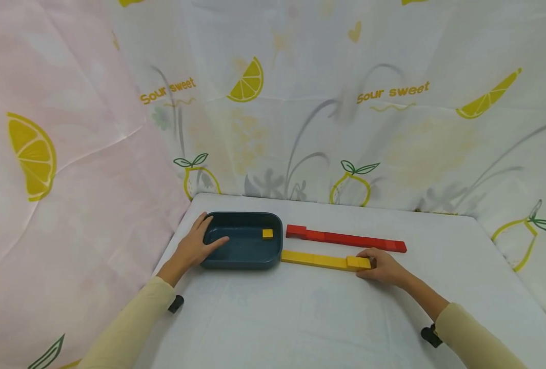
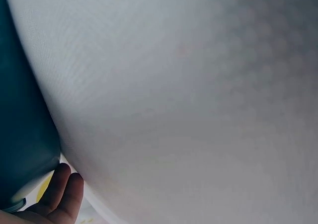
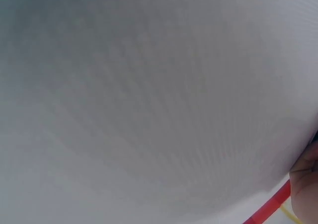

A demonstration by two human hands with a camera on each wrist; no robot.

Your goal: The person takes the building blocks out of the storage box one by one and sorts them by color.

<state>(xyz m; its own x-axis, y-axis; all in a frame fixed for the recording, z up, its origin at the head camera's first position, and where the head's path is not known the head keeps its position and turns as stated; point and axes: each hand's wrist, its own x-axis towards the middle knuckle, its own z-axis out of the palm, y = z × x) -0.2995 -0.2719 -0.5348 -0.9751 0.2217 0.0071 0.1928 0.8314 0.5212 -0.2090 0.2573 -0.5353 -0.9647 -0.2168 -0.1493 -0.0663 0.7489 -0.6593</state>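
My left hand (image 1: 193,248) holds the left rim of a dark blue tub (image 1: 242,265), its thumb over the inside and its fingers along the outer side. A small yellow cube (image 1: 267,234) lies inside the tub toward the right. Beside the tub runs a row of yellow blocks (image 1: 319,261), with raised blocks (image 1: 358,263) at its right end. There my right hand (image 1: 383,267) pinches the end between thumb and fingers. In the left wrist view, two fingers (image 2: 69,196) show against the tub wall (image 2: 25,110). Only part of the right hand (image 3: 305,184) shows in the right wrist view.
Behind the yellow row lies a row of red blocks (image 1: 346,239), with a raised block at its left end. A white cloth (image 1: 291,318) covers the table. Lemon-printed curtains (image 1: 291,128) hang behind and at the sides.
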